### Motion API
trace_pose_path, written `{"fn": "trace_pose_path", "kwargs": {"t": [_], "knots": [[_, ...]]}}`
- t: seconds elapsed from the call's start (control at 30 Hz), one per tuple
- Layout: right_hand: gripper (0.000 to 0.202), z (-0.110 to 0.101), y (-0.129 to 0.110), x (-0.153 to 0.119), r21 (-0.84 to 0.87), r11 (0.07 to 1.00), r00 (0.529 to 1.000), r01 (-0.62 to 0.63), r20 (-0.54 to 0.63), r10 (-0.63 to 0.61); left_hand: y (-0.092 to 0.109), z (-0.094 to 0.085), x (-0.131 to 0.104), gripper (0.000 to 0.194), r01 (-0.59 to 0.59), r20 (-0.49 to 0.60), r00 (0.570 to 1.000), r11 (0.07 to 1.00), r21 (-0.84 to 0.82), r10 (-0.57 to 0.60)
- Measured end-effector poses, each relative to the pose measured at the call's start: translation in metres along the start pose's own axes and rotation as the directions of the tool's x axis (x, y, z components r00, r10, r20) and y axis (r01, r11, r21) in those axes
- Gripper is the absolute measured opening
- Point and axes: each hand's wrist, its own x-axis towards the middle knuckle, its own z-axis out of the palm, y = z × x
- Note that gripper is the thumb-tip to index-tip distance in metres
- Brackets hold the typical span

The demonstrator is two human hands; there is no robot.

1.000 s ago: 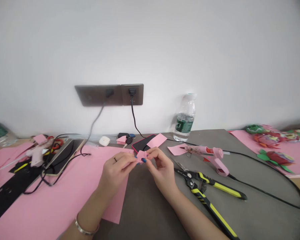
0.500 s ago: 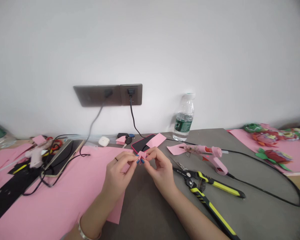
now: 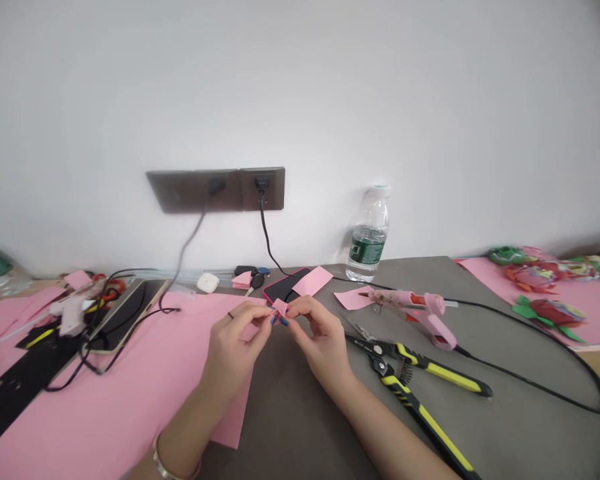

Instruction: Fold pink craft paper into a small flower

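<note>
Between my fingertips is a small folded piece of pink paper (image 3: 280, 307), held above the grey table surface. My left hand (image 3: 237, 340) pinches its left side, thumb against fingers. On the other side my right hand (image 3: 317, 333) pinches it the same way, so both hands are closed. The fingertips hide most of the folds. Just behind lie a phone with a red edge (image 3: 279, 288) and a loose pink paper square (image 3: 312, 281). A large pink sheet (image 3: 145, 393) spreads under and left of my left forearm.
Right of my hands lie yellow-and-black pliers (image 3: 380, 357), a pink glue gun (image 3: 420, 307) with its cord, and another pink paper piece (image 3: 354, 299). A water bottle (image 3: 367, 243) stands by the wall. Paper flowers (image 3: 555, 312) lie far right; cables and a tablet-like device (image 3: 127, 317) lie left.
The pink paper has changed shape between my fingers: its open, pleated front now shows as a flatter face. My fingertips have shifted slightly, and both hands keep their pinch.
</note>
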Motion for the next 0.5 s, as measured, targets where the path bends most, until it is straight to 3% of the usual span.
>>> {"fn": "trace_pose_path", "kwargs": {"t": [0.23, 0.5], "knots": [[0.005, 0.0006, -0.0002, -0.0022, -0.017, 0.999, 0.999, -0.042, -0.029, 0.042, -0.0019, -0.0031, 0.0007, 0.018, -0.185, 0.066, 0.982, 0.973, 0.137, 0.178], [0.011, -0.0012, -0.0068, -0.0006, -0.079, 0.997, 1.000, 0.012, -0.009, -0.013, 0.0001, -0.0042, 0.0003, 0.022, -0.253, 0.078, 0.967, 0.955, 0.154, 0.244]]}}
